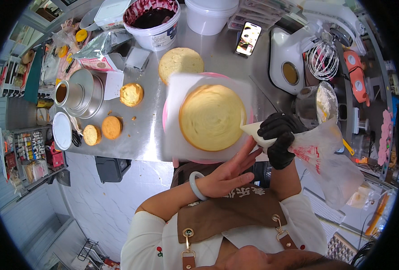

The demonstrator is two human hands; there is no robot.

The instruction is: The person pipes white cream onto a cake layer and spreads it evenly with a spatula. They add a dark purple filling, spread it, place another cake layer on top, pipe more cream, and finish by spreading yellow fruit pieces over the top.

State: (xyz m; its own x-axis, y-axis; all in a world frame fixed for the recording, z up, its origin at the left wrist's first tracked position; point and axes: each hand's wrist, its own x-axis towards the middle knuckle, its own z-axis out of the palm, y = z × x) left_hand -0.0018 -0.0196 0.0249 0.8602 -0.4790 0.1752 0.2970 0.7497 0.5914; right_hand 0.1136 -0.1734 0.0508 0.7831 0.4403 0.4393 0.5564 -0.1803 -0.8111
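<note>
A round sponge cake layer [213,118] lies on a white square sheet [174,135], over a pink turntable [165,116]. The sponge's top and the sheet look blurred by motion. My right hand [277,140], in a black glove, squeezes a clear piping bag [321,162] of pale cream. Its tip meets the sponge's right edge, where a thin pale line of cream [243,116] runs upward. Bare, with a pale bangle [196,185] at the wrist, my left hand [231,173] has its fingers stretched beside the bag's tip, near the turntable's front right rim. It holds nothing.
Behind the turntable sits another sponge layer [180,63]. Small round cakes [131,95] and metal cake tins [84,91] occupy the left. A tub of dark red filling [152,27] and a phone [248,38] stand at the back; a stand mixer [287,60] and whisk [323,59] are right.
</note>
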